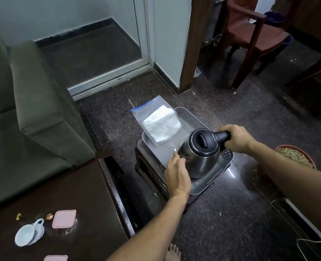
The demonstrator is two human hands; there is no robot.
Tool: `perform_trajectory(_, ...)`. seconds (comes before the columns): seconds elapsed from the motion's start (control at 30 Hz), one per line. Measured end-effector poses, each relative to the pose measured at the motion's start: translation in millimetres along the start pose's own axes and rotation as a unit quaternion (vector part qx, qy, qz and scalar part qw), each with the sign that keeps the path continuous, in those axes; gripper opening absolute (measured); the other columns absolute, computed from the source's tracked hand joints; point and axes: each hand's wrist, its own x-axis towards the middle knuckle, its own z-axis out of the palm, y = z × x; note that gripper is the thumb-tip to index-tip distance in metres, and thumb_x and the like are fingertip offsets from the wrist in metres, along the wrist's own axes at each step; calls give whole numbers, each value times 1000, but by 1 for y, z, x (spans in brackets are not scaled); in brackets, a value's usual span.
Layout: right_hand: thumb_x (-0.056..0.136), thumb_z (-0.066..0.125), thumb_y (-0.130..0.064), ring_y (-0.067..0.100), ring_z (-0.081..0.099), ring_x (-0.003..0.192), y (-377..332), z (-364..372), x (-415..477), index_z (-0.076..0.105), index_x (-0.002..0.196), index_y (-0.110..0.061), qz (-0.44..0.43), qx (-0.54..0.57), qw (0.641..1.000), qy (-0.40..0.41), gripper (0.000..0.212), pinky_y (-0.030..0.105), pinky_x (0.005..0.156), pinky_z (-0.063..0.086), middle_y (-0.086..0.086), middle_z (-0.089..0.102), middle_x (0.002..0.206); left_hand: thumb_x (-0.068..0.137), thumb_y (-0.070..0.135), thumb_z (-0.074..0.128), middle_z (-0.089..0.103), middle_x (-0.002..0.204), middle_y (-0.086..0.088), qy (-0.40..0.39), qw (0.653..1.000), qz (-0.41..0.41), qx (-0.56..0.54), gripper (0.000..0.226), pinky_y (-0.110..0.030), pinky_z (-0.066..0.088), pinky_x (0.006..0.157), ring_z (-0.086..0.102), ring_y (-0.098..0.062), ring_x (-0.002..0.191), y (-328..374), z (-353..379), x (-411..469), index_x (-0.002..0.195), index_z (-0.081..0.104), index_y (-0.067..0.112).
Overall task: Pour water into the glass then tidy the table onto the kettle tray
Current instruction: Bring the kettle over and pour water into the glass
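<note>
From the head camera, we gripped the steel kettle's [201, 157] black handle with our right hand [234, 138], tilting it spout-first toward nine o'clock over the grey perforated plastic tray [210, 182]. Our left hand [177, 176] curled around a barely visible clear glass [174, 147] at the spout.

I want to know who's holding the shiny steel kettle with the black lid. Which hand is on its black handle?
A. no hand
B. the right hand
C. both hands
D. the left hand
B: the right hand is wrapped round the black handle of the shiny steel kettle with the black lid, while the left hand is down by the kettle's spout, over the grey plastic tray.
</note>
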Motion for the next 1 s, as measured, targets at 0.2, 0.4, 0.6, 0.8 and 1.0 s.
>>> perform_trajectory(0.2, 67, 57, 6, 27, 66, 96, 8, 8, 4, 75, 93, -25, -6, -4, 1000, -17, 43, 44, 87, 58, 0, 73, 97, 83, 40, 40, 61, 148, -9, 10, 1000, -7, 13, 66, -44, 46, 114, 58, -21, 135, -9, 1, 2, 133, 66, 6)
perform_trajectory(0.4, 67, 61, 7, 27, 65, 98, 12, 10, 9, 75, 95, -22, -6, 1, 1000, -11, 42, 43, 89, 56, 1, 72, 101, 84, 34, 39, 58, 151, -5, 8, 999, 12, 30, 66, -36, 43, 117, 53, -9, 134, -9, 3, 3, 140, 63, 9)
perform_trajectory(0.6, 66, 61, 3, 28, 65, 96, 9, 10, 12, 73, 92, -25, 10, -25, 999, -38, 40, 44, 88, 57, 0, 72, 97, 85, 28, 38, 60, 149, -2, 3, 997, 38, 65, 63, -16, 35, 108, 50, 0, 128, -13, -1, 5, 140, 63, 9)
perform_trajectory(0.8, 65, 61, 1, 30, 66, 90, 4, 8, 9, 68, 86, -21, 15, -52, 998, -42, 31, 44, 80, 58, 1, 71, 88, 99, 15, 47, 57, 150, 10, -16, 997, 18, 74, 48, 1, 29, 99, 46, 9, 125, -22, -7, 8, 145, 59, 20)
perform_trajectory(1.0, 76, 69, -5, 35, 61, 109, -5, 0, 5, 61, 115, -18, 33, -162, 985, -51, 42, 40, 91, 52, 11, 58, 119, 100, 17, 47, 57, 150, 10, -60, 996, 1, 63, 49, -23, 36, 116, 50, -2, 135, -23, -25, 11, 147, 57, 24)
